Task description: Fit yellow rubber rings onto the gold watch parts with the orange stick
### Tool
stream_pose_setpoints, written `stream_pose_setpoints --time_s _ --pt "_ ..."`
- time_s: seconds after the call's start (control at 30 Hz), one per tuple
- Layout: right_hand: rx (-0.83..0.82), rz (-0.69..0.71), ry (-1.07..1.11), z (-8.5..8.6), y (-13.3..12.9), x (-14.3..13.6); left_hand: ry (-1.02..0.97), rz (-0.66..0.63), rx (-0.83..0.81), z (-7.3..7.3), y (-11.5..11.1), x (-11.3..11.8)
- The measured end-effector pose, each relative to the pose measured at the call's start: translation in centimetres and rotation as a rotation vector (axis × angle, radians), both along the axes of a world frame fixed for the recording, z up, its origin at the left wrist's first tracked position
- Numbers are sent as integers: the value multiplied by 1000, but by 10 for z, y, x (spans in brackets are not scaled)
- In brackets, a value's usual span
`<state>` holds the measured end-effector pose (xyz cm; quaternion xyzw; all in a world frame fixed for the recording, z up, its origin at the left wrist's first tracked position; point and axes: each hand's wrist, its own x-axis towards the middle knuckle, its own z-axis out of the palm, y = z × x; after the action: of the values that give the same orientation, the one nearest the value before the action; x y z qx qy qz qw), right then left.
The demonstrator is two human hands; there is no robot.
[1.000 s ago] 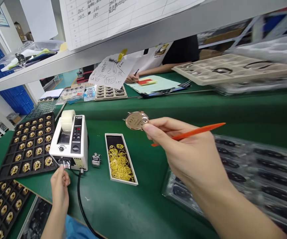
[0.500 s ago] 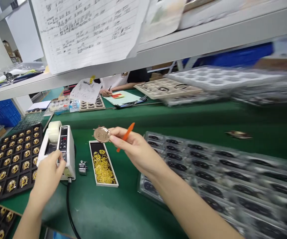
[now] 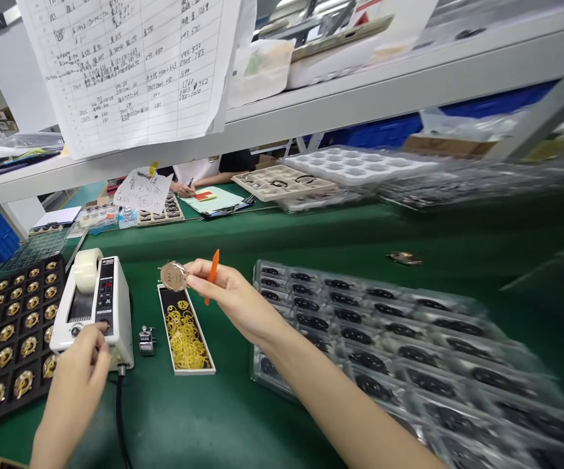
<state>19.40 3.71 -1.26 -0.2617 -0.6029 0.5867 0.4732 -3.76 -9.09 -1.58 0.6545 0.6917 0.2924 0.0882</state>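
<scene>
My right hand (image 3: 233, 296) pinches a round rose-gold watch case (image 3: 173, 276) by its edge, with its flat back showing. An orange pointed tool (image 3: 212, 277) also sits between the fingers of that hand. At the front of the white tape dispenser (image 3: 116, 303), my left hand (image 3: 79, 365) has its fingers curled, and whether they hold anything is hidden. Beneath the watch case lies a white box (image 3: 212, 372) of yellow rings (image 3: 184, 339). A small metal counter (image 3: 146, 341) stands between dispenser and box.
On the left is a black tray (image 3: 18, 381) of gold watch parts. Clear plastic trays (image 3: 360, 326) with dark parts fill the right. A loose watch piece (image 3: 404, 258) lies behind them. A shelf (image 3: 360, 88) crosses above; beyond it, a person's hand (image 3: 184, 189) holds a pen.
The view has shifted, and most things appear further left. The watch case and orange tool are still in my right hand. My left hand has moved down a little on the dispenser.
</scene>
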Motion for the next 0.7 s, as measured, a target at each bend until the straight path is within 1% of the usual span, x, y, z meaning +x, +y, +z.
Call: stream_pose_setpoints --time_s 0.03,0.1,0.17,0.2,0.23,0.3,0.4,0.53,0.7 --pt "-8 20 6 -1 -1 -1 -75 -53 52 6 1 1" --pt "-29 71 19 -3 -2 -3 -236 -220 136 22 8 9" --pt "-52 124 29 -5 -3 -4 -369 -401 161 35 20 21" --pt "-59 147 28 -5 -3 -4 -414 -459 157 39 27 28" --pt "-65 165 25 -5 -4 -5 -446 -489 158 42 35 34" --pt "-74 195 21 -5 -5 -5 -479 -493 179 41 51 46" --pt "-90 236 51 -3 -8 -6 -469 -461 215 34 65 55" --pt "-104 243 65 -3 -11 -9 -429 -440 239 25 68 55" --pt "-93 237 67 -6 -11 -10 -430 -417 243 20 67 49"
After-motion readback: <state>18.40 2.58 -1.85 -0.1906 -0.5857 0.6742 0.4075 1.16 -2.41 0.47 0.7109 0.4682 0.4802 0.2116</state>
